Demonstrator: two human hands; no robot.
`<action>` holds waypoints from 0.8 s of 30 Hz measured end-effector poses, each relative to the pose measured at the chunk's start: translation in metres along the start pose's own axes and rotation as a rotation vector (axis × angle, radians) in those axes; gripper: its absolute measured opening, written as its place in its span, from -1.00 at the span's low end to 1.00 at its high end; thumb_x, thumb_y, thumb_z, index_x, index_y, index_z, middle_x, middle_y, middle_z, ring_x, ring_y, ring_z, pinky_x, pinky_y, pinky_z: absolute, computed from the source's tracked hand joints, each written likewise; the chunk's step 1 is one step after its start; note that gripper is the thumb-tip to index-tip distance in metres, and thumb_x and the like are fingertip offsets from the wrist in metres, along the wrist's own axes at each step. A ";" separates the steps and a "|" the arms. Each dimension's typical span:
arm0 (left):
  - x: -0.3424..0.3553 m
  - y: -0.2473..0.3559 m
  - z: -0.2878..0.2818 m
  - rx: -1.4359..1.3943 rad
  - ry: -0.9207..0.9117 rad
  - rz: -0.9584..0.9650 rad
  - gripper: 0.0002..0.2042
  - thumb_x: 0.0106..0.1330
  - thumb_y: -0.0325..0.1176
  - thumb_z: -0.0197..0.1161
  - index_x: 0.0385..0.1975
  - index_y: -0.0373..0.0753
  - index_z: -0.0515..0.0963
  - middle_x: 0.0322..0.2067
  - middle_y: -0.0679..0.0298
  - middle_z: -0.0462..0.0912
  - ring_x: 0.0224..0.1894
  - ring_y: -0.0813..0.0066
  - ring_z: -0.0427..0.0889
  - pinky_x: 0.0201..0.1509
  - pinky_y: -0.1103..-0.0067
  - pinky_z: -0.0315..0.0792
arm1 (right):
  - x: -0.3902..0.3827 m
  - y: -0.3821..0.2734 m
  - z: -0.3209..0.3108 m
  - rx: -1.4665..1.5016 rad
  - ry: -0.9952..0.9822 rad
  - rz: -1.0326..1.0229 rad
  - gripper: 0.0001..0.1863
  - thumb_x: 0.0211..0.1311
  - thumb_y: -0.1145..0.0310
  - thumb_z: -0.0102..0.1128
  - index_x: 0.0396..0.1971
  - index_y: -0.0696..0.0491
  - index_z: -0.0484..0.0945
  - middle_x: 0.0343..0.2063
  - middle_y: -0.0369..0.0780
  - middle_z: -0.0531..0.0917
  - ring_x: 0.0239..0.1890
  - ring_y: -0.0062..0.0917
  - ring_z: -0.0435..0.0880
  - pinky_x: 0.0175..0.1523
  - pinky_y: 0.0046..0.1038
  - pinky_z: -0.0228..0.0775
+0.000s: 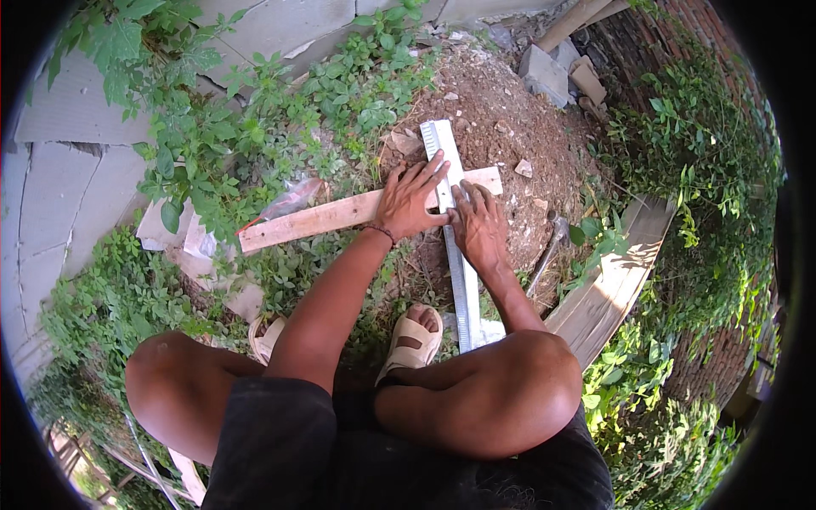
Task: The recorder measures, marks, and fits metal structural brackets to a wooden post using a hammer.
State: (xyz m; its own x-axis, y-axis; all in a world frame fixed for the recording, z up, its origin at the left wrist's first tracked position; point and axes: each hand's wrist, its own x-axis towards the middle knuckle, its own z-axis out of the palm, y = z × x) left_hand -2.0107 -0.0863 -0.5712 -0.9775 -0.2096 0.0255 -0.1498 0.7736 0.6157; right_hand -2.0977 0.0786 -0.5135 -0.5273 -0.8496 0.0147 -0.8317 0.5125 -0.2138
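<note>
A long perforated silver metal strip (463,306) lies crosswise over a pale wooden plank (302,219) on the ground between my feet. My left hand (412,194) is open, pressing with spread fingers on the strip and plank where they cross, its thumb reaching toward the other hand. My right hand (478,223) rests on the strip just below and right, fingers apart and slightly bent over it. Right of that hand, a metal-shafted tool like a hammer (550,244) lies on the soil.
A wide weathered board (599,297) lies at the right beside leafy plants and a brick wall (710,365). A grey block wall (72,204) runs along the left and back. Broken blocks (544,72) sit on the dirt at back right; plastic scraps (289,197) lie among weeds.
</note>
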 end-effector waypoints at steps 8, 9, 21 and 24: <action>-0.008 -0.007 -0.002 0.007 -0.029 -0.031 0.05 0.09 0.34 0.32 0.55 0.04 0.00 0.57 0.41 -0.13 0.46 0.21 0.21 0.57 0.13 -0.07 | -0.058 0.052 -0.002 0.162 0.426 0.725 -0.55 0.45 0.15 0.13 0.07 0.23 0.41 0.00 0.11 0.44 0.14 -0.06 0.40 0.25 -0.04 0.24; -0.008 -0.008 -0.003 0.023 -0.050 -0.037 0.06 0.09 0.37 0.30 0.55 0.04 0.00 0.57 0.42 -0.15 0.47 0.20 0.20 0.57 0.13 -0.07 | -0.078 0.067 0.006 0.122 0.507 0.879 -0.46 0.42 0.09 0.17 0.06 0.29 0.37 -0.08 0.11 0.44 0.07 -0.01 0.42 0.22 -0.02 0.25; -0.001 0.000 -0.001 -0.019 -0.047 -0.036 0.07 0.09 0.39 0.29 0.56 0.08 -0.04 0.57 0.43 -0.16 0.49 0.22 0.17 0.59 0.12 -0.12 | -0.205 0.213 0.044 1.117 0.201 1.197 -0.54 0.40 -0.08 0.14 -0.11 0.06 0.45 -0.46 -0.26 0.57 -0.51 -0.55 0.50 -0.46 -0.45 0.39; -0.008 -0.007 -0.002 -0.011 -0.048 -0.043 0.07 0.08 0.39 0.29 0.56 0.09 -0.05 0.57 0.44 -0.15 0.49 0.21 0.16 0.59 0.13 -0.13 | -0.180 0.212 0.012 1.475 0.088 1.253 -0.51 0.49 -0.13 -0.02 -0.06 0.06 0.47 -0.54 -0.31 0.51 -0.62 -0.62 0.40 -0.57 -0.53 0.23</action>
State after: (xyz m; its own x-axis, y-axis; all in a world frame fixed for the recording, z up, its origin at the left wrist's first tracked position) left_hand -2.0015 -0.0915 -0.5746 -0.9763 -0.2130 -0.0391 -0.1904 0.7580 0.6238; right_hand -2.1768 0.3384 -0.5729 -0.6581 -0.1092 -0.7450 0.7204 0.1966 -0.6651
